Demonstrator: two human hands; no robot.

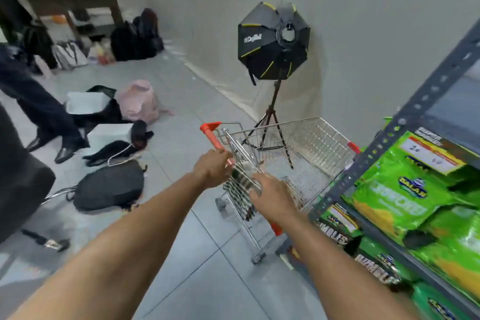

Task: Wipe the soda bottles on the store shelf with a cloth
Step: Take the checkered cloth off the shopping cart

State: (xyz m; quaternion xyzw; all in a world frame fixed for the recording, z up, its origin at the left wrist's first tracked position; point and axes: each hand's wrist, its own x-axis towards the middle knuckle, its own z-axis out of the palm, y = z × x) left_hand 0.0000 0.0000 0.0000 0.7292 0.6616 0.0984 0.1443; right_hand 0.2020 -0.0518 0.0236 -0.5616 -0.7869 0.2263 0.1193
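Note:
A striped cloth (240, 191) hangs over the red handle (213, 135) of a small wire shopping cart (311, 143). My left hand (211, 167) is closed on the handle and the cloth's upper edge. My right hand (271, 196) grips the cloth's right side, just below the handle. The grey metal store shelf (405, 122) stands at the right, loaded with green snack bags (405, 195). No soda bottles are in sight.
A black softbox light on a tripod (272, 41) stands against the wall behind the cart. Backpacks (109, 186), a pink bag (137, 101) and clothes litter the tiled floor at left. A person's legs (39, 109) stand at the far left.

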